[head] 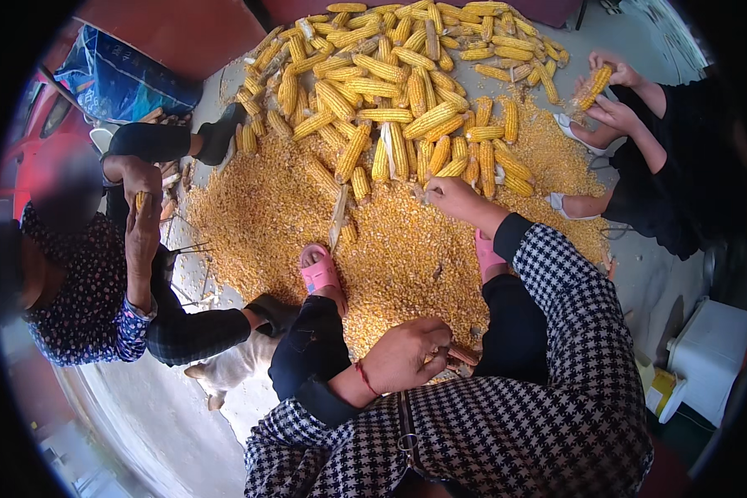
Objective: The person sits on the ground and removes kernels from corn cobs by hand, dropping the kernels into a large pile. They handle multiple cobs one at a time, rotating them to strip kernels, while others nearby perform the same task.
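My left hand [404, 355] is low in front of my jacket, its fingers curled, with a red cord on the wrist. Beside its fingertips a reddish bare corncob [464, 355] lies near my lap; whether the hand touches it I cannot tell. My right hand [448, 196] reaches forward to the near edge of the heap of yellow corn ears [380, 87], its fingertips at the end of an ear [453, 168]. Whether they grip it is unclear. Loose corn kernels [404, 249] spread between my feet, which wear pink slippers [317, 272]. A dry husk [338, 218] lies by the left slipper.
At left a seated person holds a corn ear [140, 200]; at right another person's hands hold an ear [596, 87]. A light-coloured animal [233, 368] is at lower left. A blue bag [124, 78] stands at upper left, a white container [713, 358] at lower right.
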`<action>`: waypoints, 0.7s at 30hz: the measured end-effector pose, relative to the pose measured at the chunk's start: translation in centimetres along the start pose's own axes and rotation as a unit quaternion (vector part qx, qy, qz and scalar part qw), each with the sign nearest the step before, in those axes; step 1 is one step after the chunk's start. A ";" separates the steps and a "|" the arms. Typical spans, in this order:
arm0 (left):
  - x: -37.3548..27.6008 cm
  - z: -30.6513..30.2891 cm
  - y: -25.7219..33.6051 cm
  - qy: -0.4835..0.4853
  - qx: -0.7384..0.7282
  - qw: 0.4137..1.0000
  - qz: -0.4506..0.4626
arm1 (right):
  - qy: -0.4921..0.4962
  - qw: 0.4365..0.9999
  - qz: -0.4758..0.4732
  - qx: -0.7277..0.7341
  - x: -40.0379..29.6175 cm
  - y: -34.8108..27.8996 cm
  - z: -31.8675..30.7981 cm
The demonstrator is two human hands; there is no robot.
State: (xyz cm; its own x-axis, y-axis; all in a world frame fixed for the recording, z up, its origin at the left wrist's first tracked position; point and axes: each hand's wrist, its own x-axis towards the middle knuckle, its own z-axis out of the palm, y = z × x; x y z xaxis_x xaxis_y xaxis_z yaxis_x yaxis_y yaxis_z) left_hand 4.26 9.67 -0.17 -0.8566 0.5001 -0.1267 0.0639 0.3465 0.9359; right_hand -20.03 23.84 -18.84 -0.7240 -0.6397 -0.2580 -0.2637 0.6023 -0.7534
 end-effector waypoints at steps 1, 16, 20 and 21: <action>-0.2 -0.7 -0.1 0.004 0.000 1.000 -0.013 | 0.000 1.000 0.002 -0.004 2.0 1.0 0.8; -2.5 -6.4 -0.4 0.006 -0.023 0.996 -0.080 | 0.008 0.992 0.110 -0.062 17.3 10.4 9.6; -2.9 -6.4 -0.6 0.011 -0.031 0.997 -0.076 | -0.001 0.991 0.097 -0.088 17.9 10.2 9.6; -2.8 -6.6 -0.4 0.012 -0.030 0.997 -0.072 | 0.002 0.991 0.094 -0.095 17.8 10.2 9.4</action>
State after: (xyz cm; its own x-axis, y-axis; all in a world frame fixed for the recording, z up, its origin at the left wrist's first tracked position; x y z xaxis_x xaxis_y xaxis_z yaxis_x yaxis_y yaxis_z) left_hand 3.22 2.91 1.94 -0.8669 0.4288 -0.2541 -0.0906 0.3657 0.9263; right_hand -29.61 14.09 -36.78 -0.7747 -0.5054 -0.3801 -0.2382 0.7899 -0.5651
